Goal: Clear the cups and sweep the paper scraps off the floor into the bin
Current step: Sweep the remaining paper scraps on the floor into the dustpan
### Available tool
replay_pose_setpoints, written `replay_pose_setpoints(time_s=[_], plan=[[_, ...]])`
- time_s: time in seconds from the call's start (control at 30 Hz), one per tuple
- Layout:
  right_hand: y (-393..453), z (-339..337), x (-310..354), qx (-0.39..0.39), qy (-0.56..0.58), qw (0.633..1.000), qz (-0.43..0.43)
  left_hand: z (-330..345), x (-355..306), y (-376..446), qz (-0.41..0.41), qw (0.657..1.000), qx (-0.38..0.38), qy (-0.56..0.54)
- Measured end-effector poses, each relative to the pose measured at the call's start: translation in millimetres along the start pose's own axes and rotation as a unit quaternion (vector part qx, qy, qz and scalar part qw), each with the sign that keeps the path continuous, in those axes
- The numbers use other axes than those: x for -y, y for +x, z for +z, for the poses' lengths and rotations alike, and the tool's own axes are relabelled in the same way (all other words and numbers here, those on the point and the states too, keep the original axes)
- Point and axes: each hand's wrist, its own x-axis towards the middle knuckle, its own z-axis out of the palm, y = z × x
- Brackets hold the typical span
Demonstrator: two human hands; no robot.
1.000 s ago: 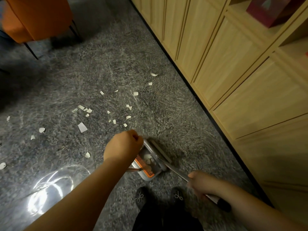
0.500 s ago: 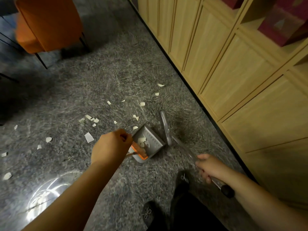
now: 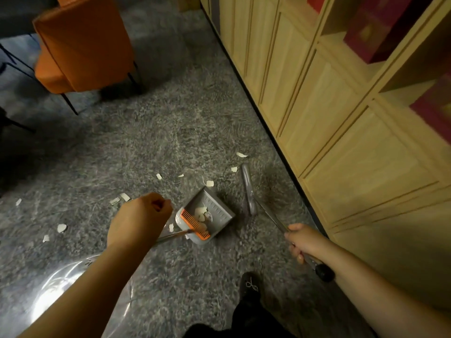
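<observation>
Head view: grey carpet (image 3: 185, 113) beside wooden cabinets (image 3: 329, 123), orange chair (image 3: 83, 42) at far left
Grey dustpan (image 3: 207, 215) sat on the carpet holding several paper scraps (image 3: 202, 213); more lay scattered around it. Left hand (image 3: 139, 223) was fisted round dustpan handle (image 3: 170, 236), right hand (image 3: 305, 241) gripped broom (image 3: 249, 191) pole

No legible text — anywhere in view.
</observation>
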Motion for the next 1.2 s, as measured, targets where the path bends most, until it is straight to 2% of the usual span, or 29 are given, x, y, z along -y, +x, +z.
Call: replay_pose_setpoints(time_s=[0.17, 0.47, 0.7, 0.9, 1.2], plan=[[39.7, -32.7, 60.9, 0.001, -0.053, 0.998, -0.019, -2.5, -29.6, 48.2, -0.015, 1.0, -0.005, -0.007], [128.6, -60.3, 155.1, -0.009, -0.047, 0.999, 0.001, 1.0, -70.2, 161.4, -0.022, 0.999, 0.023, 0.008], [192.1, -92.9, 211.7, -0.014, -0.058, 0.998, -0.01, 0.7, -100.2, 214.9, -0.052, 0.998, 0.018, -0.013], [257.7, -119.9, 268.8, -0.024, -0.132, 0.991, -0.015, 4.7, -121.4, 241.2, -0.096, 0.995, -0.017, -0.025], [322.9, -131.5, 334.9, 0.06, -0.355, 0.933, -0.022, 8.3, -139.2, 240.3, -0.225, 0.972, -0.041, -0.056]])
